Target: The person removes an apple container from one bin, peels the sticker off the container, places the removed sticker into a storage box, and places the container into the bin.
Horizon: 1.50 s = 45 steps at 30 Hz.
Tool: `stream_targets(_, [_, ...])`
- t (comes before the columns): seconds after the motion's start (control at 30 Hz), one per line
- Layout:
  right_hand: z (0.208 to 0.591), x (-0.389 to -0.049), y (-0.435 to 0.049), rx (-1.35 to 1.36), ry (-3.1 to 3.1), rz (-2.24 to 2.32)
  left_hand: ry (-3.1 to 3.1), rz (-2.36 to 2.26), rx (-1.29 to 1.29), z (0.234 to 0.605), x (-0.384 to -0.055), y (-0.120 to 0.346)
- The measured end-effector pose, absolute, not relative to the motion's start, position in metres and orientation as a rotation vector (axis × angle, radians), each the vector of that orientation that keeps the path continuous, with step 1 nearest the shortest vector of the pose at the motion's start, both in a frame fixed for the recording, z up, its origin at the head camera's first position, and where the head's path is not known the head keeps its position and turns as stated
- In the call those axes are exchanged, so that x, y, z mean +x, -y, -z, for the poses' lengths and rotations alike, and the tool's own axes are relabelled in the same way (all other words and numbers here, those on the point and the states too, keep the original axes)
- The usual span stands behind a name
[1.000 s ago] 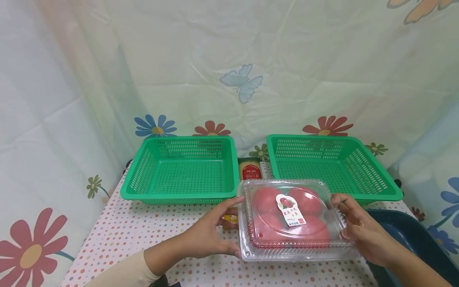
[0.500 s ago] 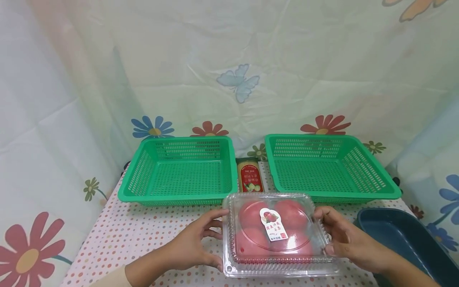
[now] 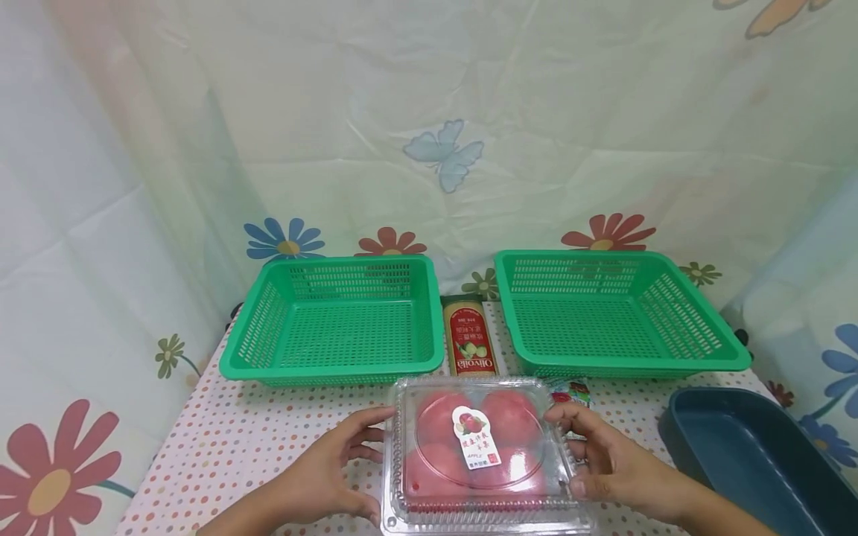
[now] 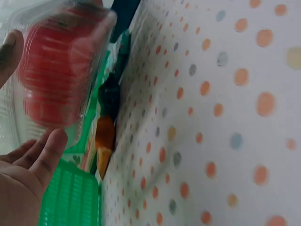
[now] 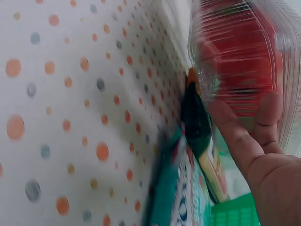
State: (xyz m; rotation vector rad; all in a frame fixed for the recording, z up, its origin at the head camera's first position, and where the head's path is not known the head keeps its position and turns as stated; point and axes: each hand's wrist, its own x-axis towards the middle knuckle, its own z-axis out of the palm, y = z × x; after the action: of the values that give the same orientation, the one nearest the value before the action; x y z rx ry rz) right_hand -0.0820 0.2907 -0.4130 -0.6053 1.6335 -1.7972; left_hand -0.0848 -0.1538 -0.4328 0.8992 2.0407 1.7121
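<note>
Both hands hold a clear plastic clamshell box [image 3: 469,487] of red apples [image 3: 512,417], with a white label [image 3: 479,443] reading "APPLE" on its lid. At the box's left side is my left hand [image 3: 328,469], its thumb by the near corner and its fingers farther back. My right hand [image 3: 617,469] grips the opposite side with thumb and fingers. The left wrist view shows the box [image 4: 61,70] raised off the dotted tablecloth. In the right wrist view, right-hand fingers [image 5: 235,134] press against the ribbed wall of the box [image 5: 240,52].
Two green plastic baskets [image 3: 335,368] stand along the back. Between them lies a red and gold Olivoilà packet [image 3: 471,339]. A small colourful packet [image 3: 571,391] is partly hidden behind the box. The dark blue tub [image 3: 684,439] sits at the right.
Both hands have brought the box of apples toward me and to the left. More of the Olivoilà packet shows now, and the small colourful packet has come into sight.
</note>
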Motion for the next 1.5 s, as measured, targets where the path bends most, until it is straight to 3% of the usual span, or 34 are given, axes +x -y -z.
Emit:
stream_targets(0.37, [0.419,-0.071,-0.263,-0.659,-1.575,1.812,-1.983,-1.694,0.866,0.448,-0.074,0.180])
stream_targets(0.63, [0.416,-0.061,-0.256,-0.449,-1.464,1.769,-1.913,-1.667,0.636,0.446,-0.061,0.189])
stream_targets(1.17, [0.432,-0.063,-0.254,-0.500,-1.506,1.741,-1.904,-1.599,0.664,0.470,-0.063,0.192])
stream_targets(1.5, [0.411,-0.068,-0.262,-0.646,-1.927,1.430,-2.239,-1.344,0.777,0.444,-0.062,0.191])
